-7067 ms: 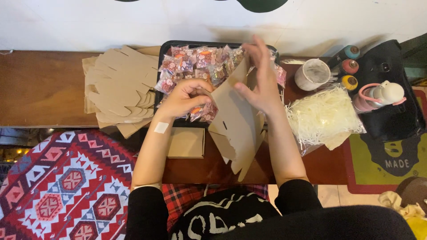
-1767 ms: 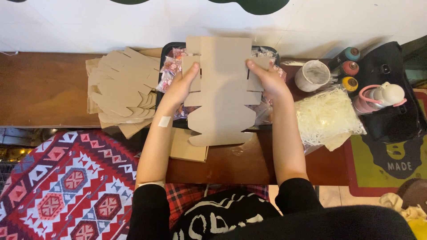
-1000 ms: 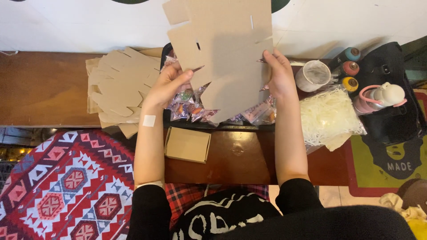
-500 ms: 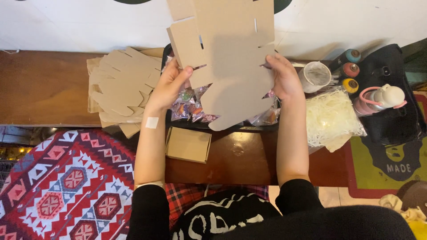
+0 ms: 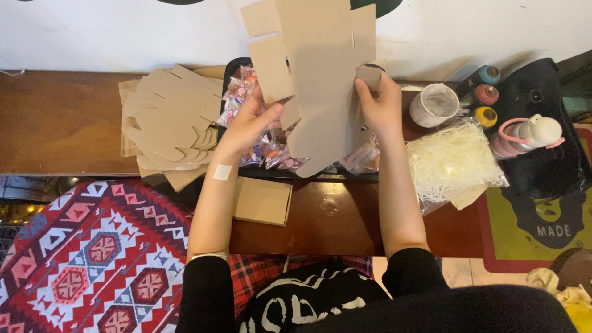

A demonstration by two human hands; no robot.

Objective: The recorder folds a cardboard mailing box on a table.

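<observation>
One flat cardboard box blank (image 5: 320, 80), long axis running near to far, held raised over the black tray (image 5: 229, 68); left hand (image 5: 250, 120) pinched its left flap, right hand (image 5: 379, 105) its right edge

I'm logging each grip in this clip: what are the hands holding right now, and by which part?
Both hold one flat die-cut cardboard box blank: left hand at its left edge flaps, right hand at its right edge.

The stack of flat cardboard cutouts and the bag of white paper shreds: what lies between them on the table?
In the head view, a black tray of wrapped candies lies between the stack of flat cardboard cutouts and the bag of white paper shreds.
</observation>
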